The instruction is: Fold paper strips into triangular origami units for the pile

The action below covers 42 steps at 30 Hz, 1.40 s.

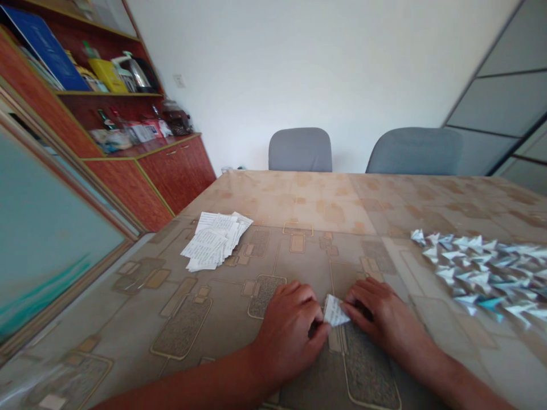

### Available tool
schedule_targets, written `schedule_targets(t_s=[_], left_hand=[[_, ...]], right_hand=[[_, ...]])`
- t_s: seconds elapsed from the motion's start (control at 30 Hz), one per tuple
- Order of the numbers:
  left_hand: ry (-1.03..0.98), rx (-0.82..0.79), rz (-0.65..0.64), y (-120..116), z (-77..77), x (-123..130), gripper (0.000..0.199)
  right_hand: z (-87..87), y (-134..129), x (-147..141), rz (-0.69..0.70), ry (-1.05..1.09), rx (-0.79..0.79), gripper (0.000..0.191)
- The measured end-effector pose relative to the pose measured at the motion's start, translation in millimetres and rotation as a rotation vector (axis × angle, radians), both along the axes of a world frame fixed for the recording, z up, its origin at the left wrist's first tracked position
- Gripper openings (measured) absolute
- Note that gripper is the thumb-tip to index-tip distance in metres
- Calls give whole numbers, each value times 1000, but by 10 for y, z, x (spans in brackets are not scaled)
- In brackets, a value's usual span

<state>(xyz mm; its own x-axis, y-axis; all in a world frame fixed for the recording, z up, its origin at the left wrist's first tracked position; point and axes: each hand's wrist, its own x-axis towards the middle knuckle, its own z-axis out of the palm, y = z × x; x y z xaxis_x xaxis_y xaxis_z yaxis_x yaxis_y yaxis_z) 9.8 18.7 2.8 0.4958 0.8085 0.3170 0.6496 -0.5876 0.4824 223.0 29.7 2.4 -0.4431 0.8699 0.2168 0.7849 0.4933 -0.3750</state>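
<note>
Between my two hands, near the front of the table, is a small folded piece of printed paper (335, 311), roughly triangular. My left hand (294, 327) pinches its left corner between thumb and curled fingers. On the other side, my right hand (380, 313) has its thumb and bent fingers closed on the right edge of the paper. A loose pile of printed paper pieces (213, 242) lies farther off to the left. Many small folded paper shapes (481, 273) stand in rows at the right, one with a blue-green part.
A patterned cloth covers the table (273, 196). Two grey chairs (299, 149) stand at its far side by the white wall. Shelves and a red-brown cabinet (179, 171) are at the left. A small pale scrap (53, 402) lies at the lower left.
</note>
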Motion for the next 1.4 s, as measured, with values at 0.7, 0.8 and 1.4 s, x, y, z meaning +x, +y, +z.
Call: schedule_targets(t_s=[0.7,0.8,1.4], left_hand=[[219,405,-231,-240,-277,-48,74],[179,439,-208,-238,-302,-39,75],[168,486,-190,-252,-255,-55,68]], right_hand=[[-47,-7,-19,-7,-8,72,19],[-54,-6,-19,-13,-17,62,19],[-27,-6,-39,-37,-46,44,19]])
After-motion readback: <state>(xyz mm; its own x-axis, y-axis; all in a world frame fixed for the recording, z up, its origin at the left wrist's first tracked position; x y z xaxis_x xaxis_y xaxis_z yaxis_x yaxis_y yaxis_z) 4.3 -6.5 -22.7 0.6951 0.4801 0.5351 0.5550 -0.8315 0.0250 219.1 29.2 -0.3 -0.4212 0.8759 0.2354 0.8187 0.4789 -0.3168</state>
